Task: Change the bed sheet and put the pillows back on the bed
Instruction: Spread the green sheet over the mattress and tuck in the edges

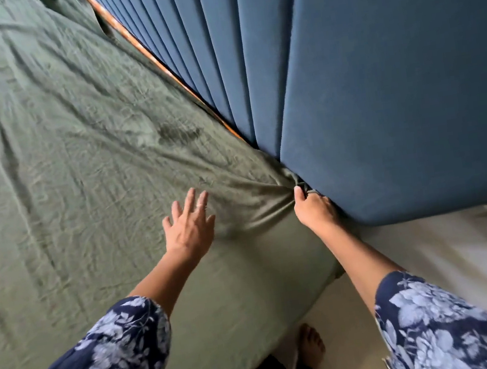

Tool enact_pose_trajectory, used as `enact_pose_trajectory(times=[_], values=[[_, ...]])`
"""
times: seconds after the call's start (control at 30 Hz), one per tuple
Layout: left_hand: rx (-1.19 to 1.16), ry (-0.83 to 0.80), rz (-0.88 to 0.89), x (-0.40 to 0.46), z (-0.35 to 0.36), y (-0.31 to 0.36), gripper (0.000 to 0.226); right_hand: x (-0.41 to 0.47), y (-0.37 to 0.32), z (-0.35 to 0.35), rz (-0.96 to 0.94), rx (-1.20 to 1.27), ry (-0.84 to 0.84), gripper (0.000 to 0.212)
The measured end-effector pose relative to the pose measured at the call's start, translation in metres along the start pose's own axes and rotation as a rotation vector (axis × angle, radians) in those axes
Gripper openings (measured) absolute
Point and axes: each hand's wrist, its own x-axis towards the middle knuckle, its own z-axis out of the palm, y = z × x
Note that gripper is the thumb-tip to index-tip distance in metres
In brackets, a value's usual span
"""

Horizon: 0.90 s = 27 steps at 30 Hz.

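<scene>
A green bed sheet (59, 154) covers the mattress, creased all over and pulled into tight folds toward the near corner. My right hand (313, 209) grips the bunched sheet at that corner, right against the blue padded headboard (376, 71). My left hand (189, 223) hovers or rests flat on the sheet with fingers spread, a short way left of the corner. No pillows are in view.
A thin wooden strip (152, 59) runs between mattress and headboard. A white wall (464, 247) lies right of the headboard. Pale floor (332, 312) shows beside the bed, with my bare foot (310, 347) on it.
</scene>
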Motion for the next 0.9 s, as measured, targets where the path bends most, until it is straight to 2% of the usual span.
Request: enact_pose_trajectory(times=[0.07, 0.13, 0.17, 0.2, 0.27, 0.3, 0.4, 0.43, 0.5, 0.57, 0.63, 0.7, 0.77, 0.83, 0.9], values=[[-0.031, -0.087, -0.037, 0.01, -0.009, -0.003, 0.063, -0.004, -0.004, -0.006, 0.022, -0.041, -0.044, 0.059], [-0.035, -0.087, 0.04, 0.024, -0.016, 0.002, 0.065, -0.019, -0.001, -0.013, 0.001, -0.079, -0.066, 0.056], [-0.037, -0.073, 0.087, 0.033, -0.018, 0.005, 0.065, -0.028, 0.002, -0.015, -0.05, -0.126, 0.012, 0.05], [-0.039, -0.059, 0.124, 0.04, -0.02, 0.008, 0.065, -0.04, 0.007, -0.015, -0.143, -0.179, 0.173, 0.042], [-0.051, -0.033, 0.169, 0.053, -0.021, 0.013, 0.063, -0.065, 0.009, -0.013, -0.365, -0.252, 0.444, 0.031], [-0.05, -0.028, 0.187, 0.058, -0.02, 0.015, 0.062, -0.07, 0.007, -0.008, -0.477, -0.264, 0.519, 0.029], [-0.025, -0.031, 0.219, 0.063, -0.015, 0.017, 0.06, -0.064, -0.021, 0.005, -0.627, -0.316, 0.44, 0.023], [-0.018, -0.02, 0.223, 0.065, -0.014, 0.016, 0.059, -0.055, -0.035, 0.009, -0.607, -0.332, 0.43, 0.022], [-0.002, 0.043, 0.252, 0.067, -0.012, 0.014, 0.055, -0.037, -0.068, 0.011, -0.535, -0.413, 0.43, 0.033], [-0.001, 0.139, 0.314, 0.072, -0.009, 0.01, 0.049, -0.02, -0.1, 0.008, -0.441, -0.531, 0.334, 0.05], [-0.043, 0.195, 0.358, 0.079, -0.009, 0.006, 0.042, 0.003, -0.12, 0.007, -0.314, -0.557, 0.232, 0.057], [-0.143, 0.206, 0.342, 0.084, -0.009, 0.004, 0.035, 0.02, -0.131, 0.003, -0.163, -0.548, 0.139, 0.051], [-0.289, 0.183, 0.264, 0.085, -0.013, 0.007, 0.032, 0.026, -0.13, 0.004, -0.123, -0.551, 0.197, 0.035], [-0.563, 0.175, 0.14, 0.09, -0.019, 0.014, 0.029, 0.018, -0.122, 0.01, -0.225, -0.607, 0.3, 0.035], [-0.905, 0.093, -0.024, 0.098, -0.026, 0.026, 0.032, -0.001, -0.111, 0.021, -0.41, -0.699, 0.4, 0.037]])
